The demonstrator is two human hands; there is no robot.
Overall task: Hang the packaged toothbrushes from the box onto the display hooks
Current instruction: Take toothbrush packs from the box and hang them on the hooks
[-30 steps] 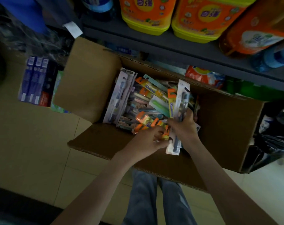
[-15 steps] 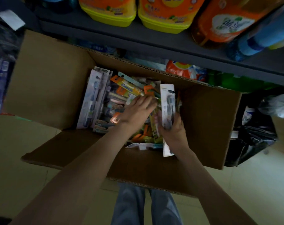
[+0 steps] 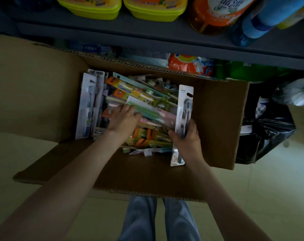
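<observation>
– White-card pack (image 3: pixel 184 108) stays in my right hand (image 3: pixel 187 141), thumb and fingers clamped round its lower half. What's new: left hand (image 3: pixel 125 120) has left the near edge beside the right one and gone fwd into the pile (image 3: pixel 144 136).
– Onto what?
– Green-pink pack (image 3: pixel 147 110), top layer in the box (image 3: pixel 217 119). Fingers lie across its end. Thumb's hidden, so can't tell if it's a grip or just a touch.
– Meaning for the job?
– My read: collecting phase, 2nd pack coming, nothing hung. No hooks in view.
– Orientation of the held one?
– Long axis runs straight out from the right wrist, away from me. Hang-hole end is past the fingertips, toward the shelf (image 3: pixel 147 40). Bottom end sticks out behind the heel of the palm. Printed face is up to cam. Green-pink one lies slantwise, from under the left fingers across to just beside the right thumb.
</observation>
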